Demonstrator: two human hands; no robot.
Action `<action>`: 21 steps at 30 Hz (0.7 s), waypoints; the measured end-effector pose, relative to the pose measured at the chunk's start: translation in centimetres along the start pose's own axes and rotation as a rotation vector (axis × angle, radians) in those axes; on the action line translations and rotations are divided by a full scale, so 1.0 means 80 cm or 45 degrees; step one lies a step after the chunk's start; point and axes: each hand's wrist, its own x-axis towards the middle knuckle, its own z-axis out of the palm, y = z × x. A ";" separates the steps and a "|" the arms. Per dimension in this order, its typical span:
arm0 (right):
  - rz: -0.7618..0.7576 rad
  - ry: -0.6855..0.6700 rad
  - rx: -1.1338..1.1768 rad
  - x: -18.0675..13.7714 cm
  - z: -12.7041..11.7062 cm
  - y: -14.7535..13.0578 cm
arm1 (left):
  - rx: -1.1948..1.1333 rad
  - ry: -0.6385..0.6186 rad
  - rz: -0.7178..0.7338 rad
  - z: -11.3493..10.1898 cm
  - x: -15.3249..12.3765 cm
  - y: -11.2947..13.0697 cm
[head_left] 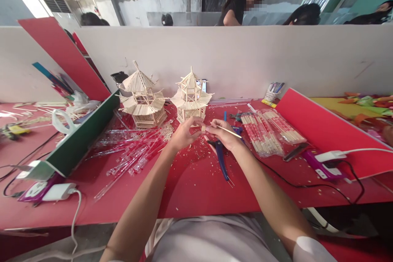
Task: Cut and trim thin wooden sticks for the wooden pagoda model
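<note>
Red printing on the packets of wooden sticks (260, 133) is too small to read. A taller pagoda (141, 108) and a shorter pagoda (190, 100), both stick-built, stand on the chip-strewn red tabletop (190, 192) before a pale partition (233, 57), whose top edge cuts off people in the room beyond. In front of the shorter pagoda, the left hand (188, 132) pinches a small wooden piece (203, 128); the right hand (226, 134) holds a slender stick (231, 132), partly hidden by its fingers.
</note>
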 end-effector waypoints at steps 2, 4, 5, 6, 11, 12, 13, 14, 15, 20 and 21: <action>-0.013 -0.005 -0.006 0.000 0.001 0.001 | 0.006 0.004 -0.001 0.000 0.000 -0.001; -0.029 0.013 -0.016 0.001 0.002 0.003 | 0.010 0.011 0.004 0.001 0.000 -0.001; -0.037 0.029 -0.021 0.001 0.003 0.004 | 0.009 0.014 0.010 0.000 0.000 -0.001; -0.045 0.046 -0.024 0.001 0.004 0.005 | 0.009 0.013 0.019 0.000 0.000 0.000; -0.068 0.063 0.015 0.003 0.007 0.010 | 0.018 -0.010 0.069 -0.004 0.002 0.001; -0.064 0.060 0.024 0.003 0.008 0.010 | 0.026 -0.019 0.073 -0.004 0.002 0.001; -0.058 0.061 0.029 0.003 0.009 0.011 | 0.038 -0.029 0.076 -0.005 0.002 0.001; -0.052 0.068 0.032 0.003 0.010 0.011 | 0.052 -0.037 0.078 -0.006 0.002 0.001; -0.048 0.075 0.033 0.002 0.011 0.010 | 0.068 -0.043 0.080 -0.007 0.002 0.001; -0.065 0.052 0.013 0.002 0.013 0.011 | 0.094 -0.075 0.062 -0.013 0.002 0.002; -0.066 0.036 -0.009 0.003 0.011 0.011 | 0.092 -0.093 0.050 -0.015 0.003 0.001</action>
